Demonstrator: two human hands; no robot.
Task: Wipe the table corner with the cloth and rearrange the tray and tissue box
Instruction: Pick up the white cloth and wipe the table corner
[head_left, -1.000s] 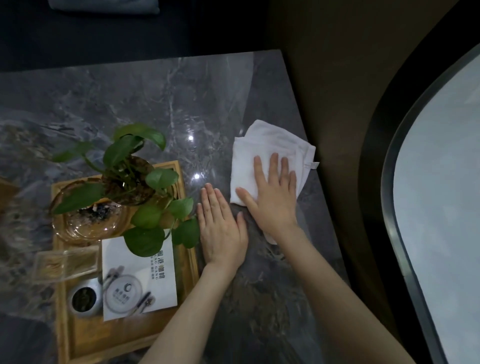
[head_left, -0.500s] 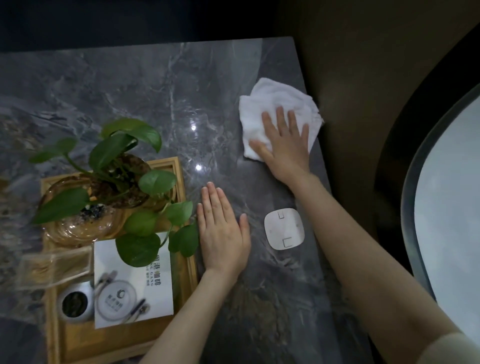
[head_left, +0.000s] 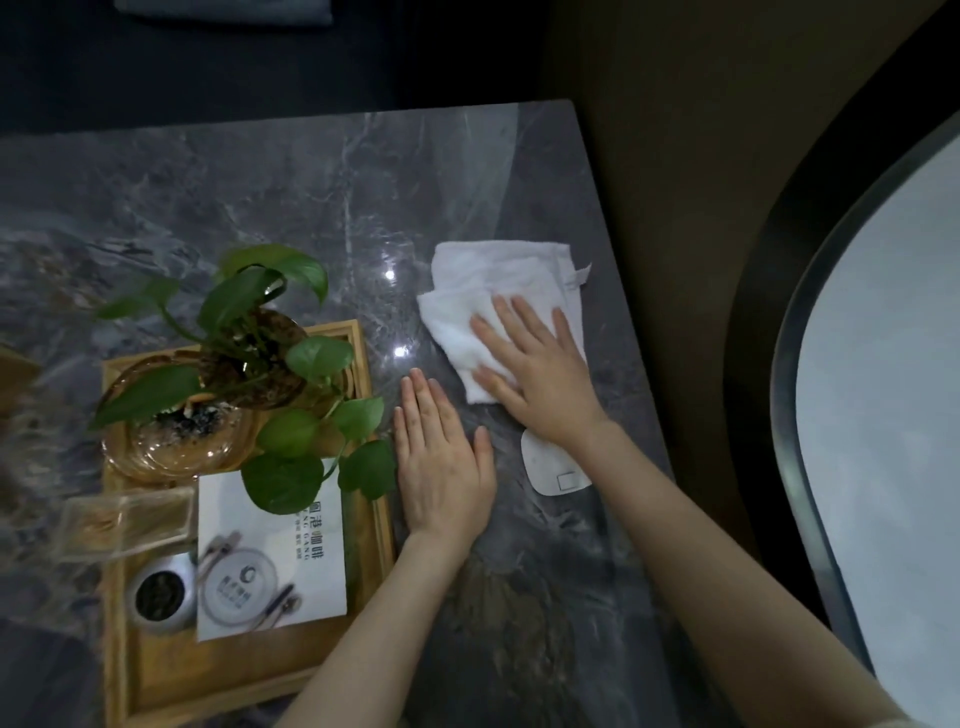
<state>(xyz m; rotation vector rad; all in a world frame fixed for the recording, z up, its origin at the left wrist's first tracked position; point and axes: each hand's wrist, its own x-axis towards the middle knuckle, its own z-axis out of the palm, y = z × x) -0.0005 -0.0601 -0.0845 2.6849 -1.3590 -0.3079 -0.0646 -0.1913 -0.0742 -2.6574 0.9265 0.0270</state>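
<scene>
A folded white cloth lies on the grey marble table near its right edge. My right hand presses flat on the cloth's near part, fingers spread. My left hand rests palm down on the bare marble, just right of the wooden tray, holding nothing. The tray carries a leafy plant in an amber glass bowl, a white printed card, a small round tin and a clear glass dish. No tissue box is recognisable.
A small white rounded-square pad lies on the marble, partly under my right wrist. The table's right edge drops to a dark floor. A large pale oval surface with a dark rim stands at the right.
My right hand has drawn the cloth back toward me and a little left from the far corner; it now partly covers the white pad. The left hand stays flat in place.
</scene>
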